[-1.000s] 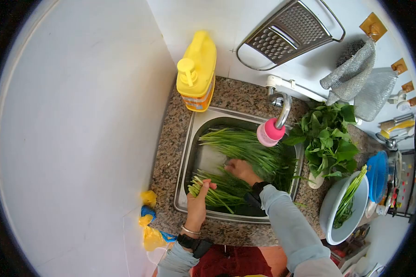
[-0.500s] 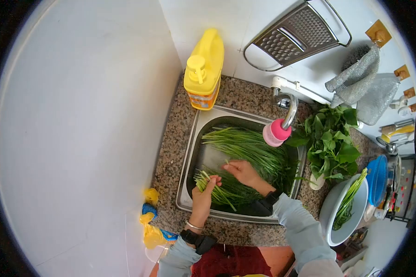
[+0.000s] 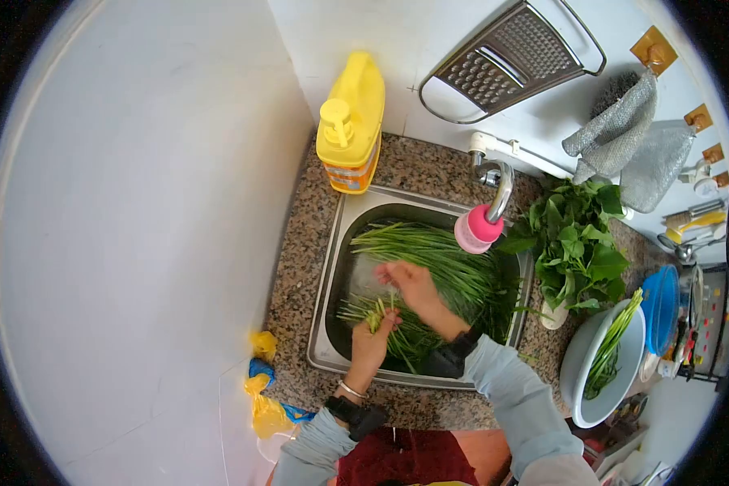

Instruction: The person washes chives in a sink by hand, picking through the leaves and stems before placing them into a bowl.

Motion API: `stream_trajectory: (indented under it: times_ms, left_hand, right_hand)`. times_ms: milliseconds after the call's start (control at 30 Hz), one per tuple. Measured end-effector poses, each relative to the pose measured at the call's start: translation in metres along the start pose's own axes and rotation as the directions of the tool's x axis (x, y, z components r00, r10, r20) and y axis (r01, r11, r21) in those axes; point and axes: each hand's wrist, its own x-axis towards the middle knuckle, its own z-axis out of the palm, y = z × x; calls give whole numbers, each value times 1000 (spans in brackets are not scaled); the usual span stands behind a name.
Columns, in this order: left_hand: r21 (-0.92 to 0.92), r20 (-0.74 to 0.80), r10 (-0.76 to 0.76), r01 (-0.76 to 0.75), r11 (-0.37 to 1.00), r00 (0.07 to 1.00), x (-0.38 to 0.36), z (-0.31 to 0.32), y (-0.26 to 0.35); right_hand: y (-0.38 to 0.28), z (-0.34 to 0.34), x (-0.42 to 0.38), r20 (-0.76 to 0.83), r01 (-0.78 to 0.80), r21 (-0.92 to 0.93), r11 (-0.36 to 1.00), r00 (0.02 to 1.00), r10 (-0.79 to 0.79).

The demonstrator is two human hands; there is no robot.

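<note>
Long, thin green garlic chives fill much of the steel sink, the bigger pile lying toward its back. My left hand is closed round a small bunch of chives over the front left of the basin, pale stem ends poking up past the thumb. Just above and to the right, my right hand has its fingers curled together over the basin, a little apart from the left. Its fingertips are slightly blurred, so whatever they pinch cannot be made out.
A faucet with a pink nozzle overhangs the sink. Behind stands a yellow jug. Leafy greens lie on the right counter, beside a pale basin holding more chives. A grater hangs on the wall.
My left hand has shifted right and slightly up with its bunch. My right hand has risen and moved a little left. The view has shifted slightly.
</note>
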Motion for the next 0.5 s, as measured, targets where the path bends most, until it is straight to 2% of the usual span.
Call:
stream_trajectory:
  times_ms: [67, 100, 167, 200, 233, 267, 300, 367, 400, 467, 500]
  left_hand:
    - [-63, 67, -108, 113, 992, 992, -10, -1, -4]
    - [-64, 70, -107, 112, 992, 992, -14, -3, -1]
    - [-113, 14, -137, 138, 984, 990, -19, -11, 8]
    - [-191, -1, -109, 107, 976, 994, -18, -15, 7]
    - [-194, -4, -110, 108, 975, 994, -17, -19, 7]
    - [-230, -4, -99, 96, 968, 995, -16, -24, 8]
    - [-264, -6, -88, 83, 961, 996, -16, -28, 10]
    - [-289, -28, -126, 113, 951, 992, -14, -32, 3]
    - [-297, -52, -100, 80, 951, 994, -13, -33, -1]
    - [-307, -80, -75, 47, 950, 994, -12, -36, -2]
    - [-291, -88, -82, 53, 955, 993, -13, -35, 1]
  right_hand:
    - [-21, -15, 14, -66, -81, 180, 980, 993, 94]
    - [-10, -23, 15, -69, -80, 179, 981, 993, 93]
    - [30, -38, 25, 42, -107, -187, 977, 992, 117]
    - [37, -40, 24, 46, -106, -190, 976, 992, 117]
    - [46, -40, 20, 39, -91, -427, 900, 992, 119]
    - [54, -40, 16, 33, -71, -636, 768, 992, 119]
    - [61, -40, 12, 36, -70, -634, 770, 992, 120]
    - [74, -40, 4, 139, -13, -767, 642, 972, 187]
    - [90, -42, -1, 141, -12, -762, 647, 973, 184]
    - [121, -47, -6, 239, 120, -884, 451, 947, 215]
    - [111, -45, -9, 239, 120, -885, 450, 946, 218]
